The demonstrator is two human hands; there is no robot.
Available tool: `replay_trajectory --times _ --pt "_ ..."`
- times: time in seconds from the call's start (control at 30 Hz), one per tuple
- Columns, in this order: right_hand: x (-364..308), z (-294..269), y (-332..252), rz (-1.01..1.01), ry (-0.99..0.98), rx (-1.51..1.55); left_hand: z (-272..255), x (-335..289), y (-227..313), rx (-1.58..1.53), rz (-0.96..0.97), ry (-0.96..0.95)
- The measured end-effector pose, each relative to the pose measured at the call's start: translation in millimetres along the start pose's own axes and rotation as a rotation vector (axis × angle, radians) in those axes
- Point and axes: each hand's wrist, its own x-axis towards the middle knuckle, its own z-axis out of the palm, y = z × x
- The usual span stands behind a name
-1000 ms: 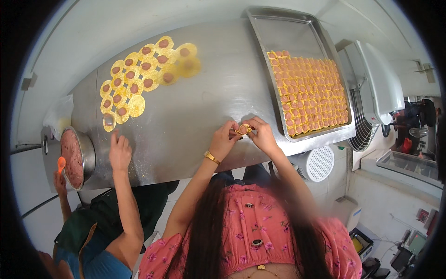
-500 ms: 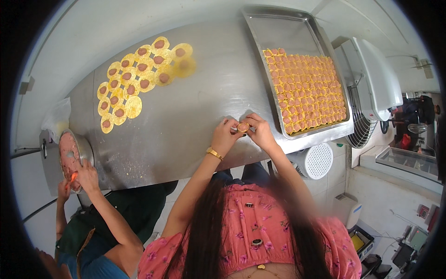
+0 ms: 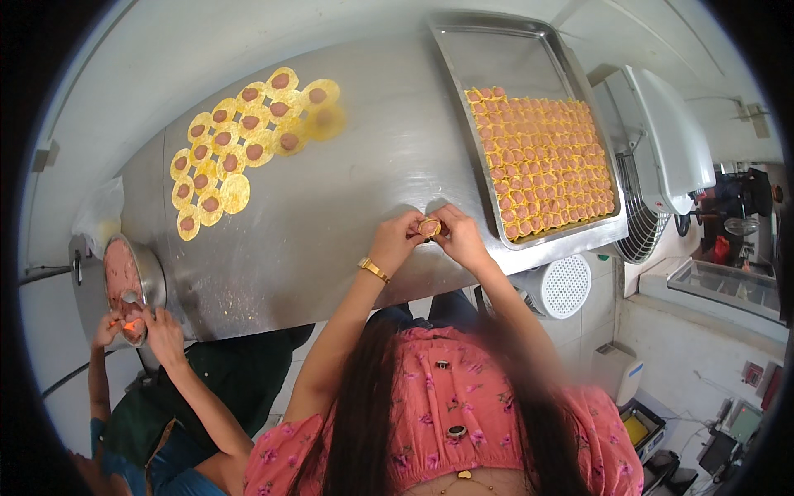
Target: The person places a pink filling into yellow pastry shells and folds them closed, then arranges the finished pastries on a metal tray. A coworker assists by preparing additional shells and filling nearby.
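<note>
Across the steel table, little is altered over the last second: in the large tray the packed rows of filled pieces are seen unchanged, with nothing added and the far end left bare. At the steel bowl a change is noted: a co-worker's right hand, held out over the yellow discs a second ago, is now brought back to the bowl's near rim, beside the co-worker's left hand and an orange utensil. One disc among those laid out is found without filling, as before. Between the wearer's hands, the cupped piece is kept above the table's near edge, left of the tray; its wrapper, looser and more ragged a second ago, is now drawn into a rounder ring around the pink filling. From this, the forming is judged well advanced, with placement in the tray not yet made. Both forearms are angled inward, wrists low. By the left hand and the right hand the piece is pinched from opposite sides, fingertips closed upon it, thumbs toward the body; exact thumb contact cannot be told.
</note>
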Motion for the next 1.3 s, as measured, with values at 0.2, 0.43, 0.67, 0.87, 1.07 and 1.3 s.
replay_trajectory --times 0.2,0.43,0.67,0.87,1.07,1.3 --pt "5 -1 1 -0.06 0.005 0.067 2 2 3 0.054 -0.002 -0.019" --pt "9 -6 -4 -0.149 0.013 -0.085 0 4 5 0.084 -0.07 -0.032" --pt "6 -3 -8 -0.115 -0.01 -0.066 2 3 3 0.173 0.034 0.011" --pt "5 -2 -8 -0.002 0.024 -0.096 2 2 0 0.073 0.05 0.054" --pt "3 3 -7 -0.03 0.091 -0.012 2 2 0 0.003 0.011 0.019" --pt "4 9 -7 -0.044 0.085 -0.019 3 3 -3 0.097 0.055 0.033"
